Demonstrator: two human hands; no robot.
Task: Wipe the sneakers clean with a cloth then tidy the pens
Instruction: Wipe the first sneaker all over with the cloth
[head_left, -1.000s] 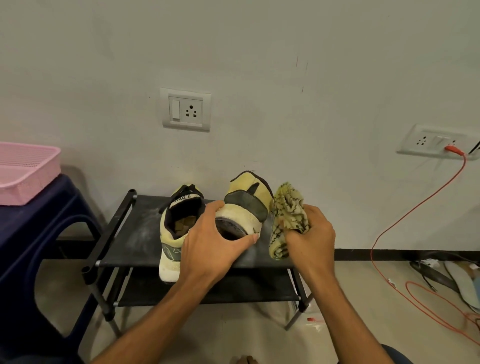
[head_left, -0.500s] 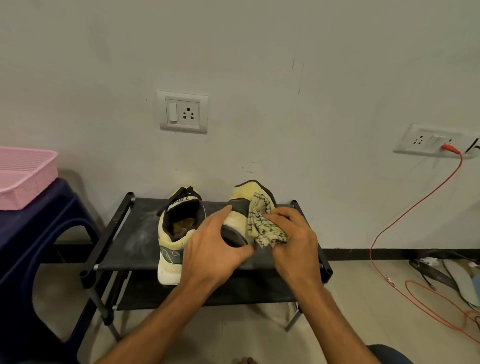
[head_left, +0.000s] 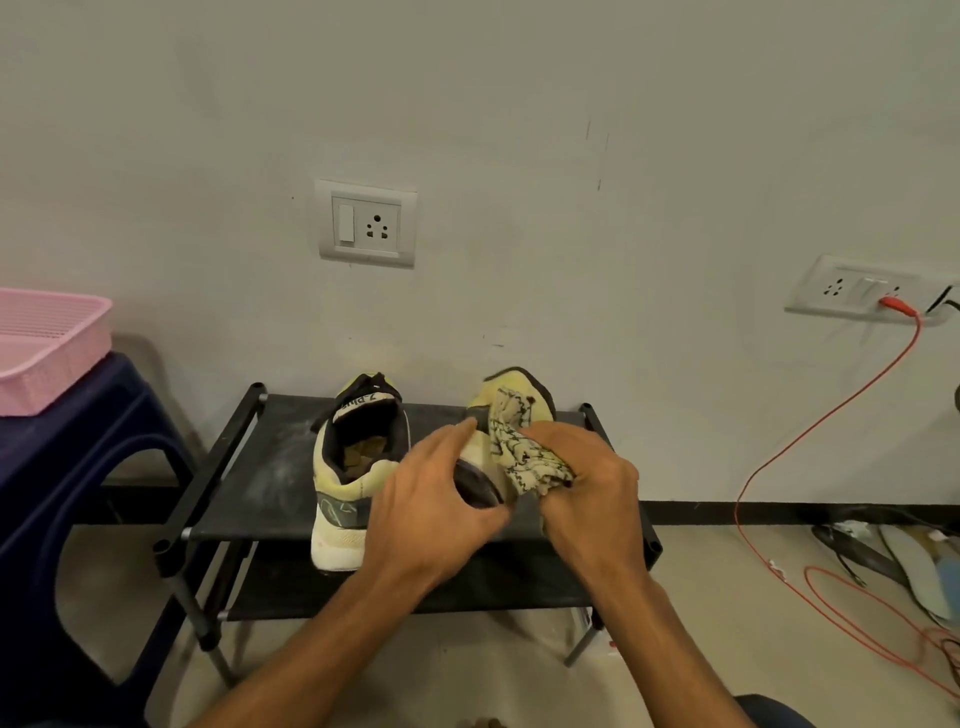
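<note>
**Black two-tier shoe rack (head_left: 249, 467), top shelf loaded**
One yellow sneaker (head_left: 348, 483) lies at mid-shelf, toe toward the back edge, heel overhanging the front edge. A second yellow sneaker (head_left: 485, 397) stands tilted up near the back right corner. Pale dust marks the top shelf's left half.

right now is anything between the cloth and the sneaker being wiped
Nothing visible: the right hand holds the cloth directly against the right sneaker, and the left hand grips that sneaker from its left side.
</note>
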